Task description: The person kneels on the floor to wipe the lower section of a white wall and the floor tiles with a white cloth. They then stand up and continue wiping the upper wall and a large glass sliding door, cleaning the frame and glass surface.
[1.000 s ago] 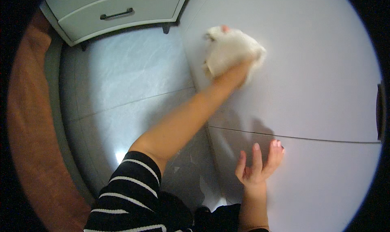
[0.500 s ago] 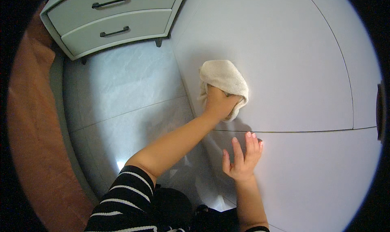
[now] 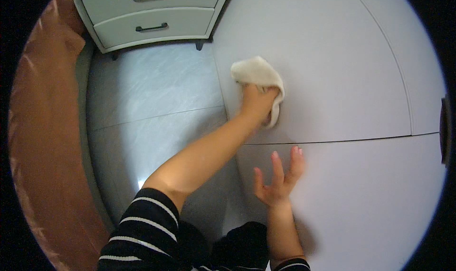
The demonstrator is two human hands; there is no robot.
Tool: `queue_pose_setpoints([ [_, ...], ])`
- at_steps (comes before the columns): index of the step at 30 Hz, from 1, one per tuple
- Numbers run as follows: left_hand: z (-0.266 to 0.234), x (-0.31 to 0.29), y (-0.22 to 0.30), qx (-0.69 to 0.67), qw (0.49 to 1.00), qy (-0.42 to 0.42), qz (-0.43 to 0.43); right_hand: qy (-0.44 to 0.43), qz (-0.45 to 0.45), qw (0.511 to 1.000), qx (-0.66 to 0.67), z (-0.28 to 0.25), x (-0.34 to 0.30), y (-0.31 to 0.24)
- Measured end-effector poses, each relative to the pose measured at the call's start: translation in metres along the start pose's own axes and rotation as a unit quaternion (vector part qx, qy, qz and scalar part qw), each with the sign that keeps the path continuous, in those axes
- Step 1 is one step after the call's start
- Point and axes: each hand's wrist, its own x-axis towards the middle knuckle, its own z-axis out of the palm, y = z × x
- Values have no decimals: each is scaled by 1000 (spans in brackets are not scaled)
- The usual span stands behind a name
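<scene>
A cream cloth (image 3: 257,71) lies against a large smooth white panel (image 3: 332,81), above the thin seam that crosses it. My left hand (image 3: 258,100) reaches up from the lower left and is closed on the cloth, which wraps over its fingers and hides most of them. Below the seam, my right hand (image 3: 279,183) hangs near the lower white panel (image 3: 365,199). Its fingers are spread and hold nothing. Whether its fingertips touch the panel, I cannot tell.
A pale drawer cabinet (image 3: 154,14) with dark handles and short dark legs stands at the upper left. Grey floor tiles (image 3: 166,90) run between it and me. Brown fabric (image 3: 47,152) lines the left side. A dark handle (image 3: 444,131) sits at the far right.
My left hand has moved the cloth slightly left across the panel, closer to its floor-side edge. My right hand's fingers have spread wider. The whole view has shifted a little.
</scene>
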Motion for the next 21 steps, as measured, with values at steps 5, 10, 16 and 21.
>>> queue_pose_setpoints([
  [5,5,0,-4,-2,1000,27,-7,0,15,999,52,1,1,-8],
  [10,11,-39,-7,-87,989,30,-112,33,18,996,85,3,-4,-6],
  [16,13,-33,4,-56,991,60,-108,33,23,997,70,-1,-3,-11],
  [21,11,-40,-10,-28,995,38,-84,33,27,996,75,-1,-2,-12],
])
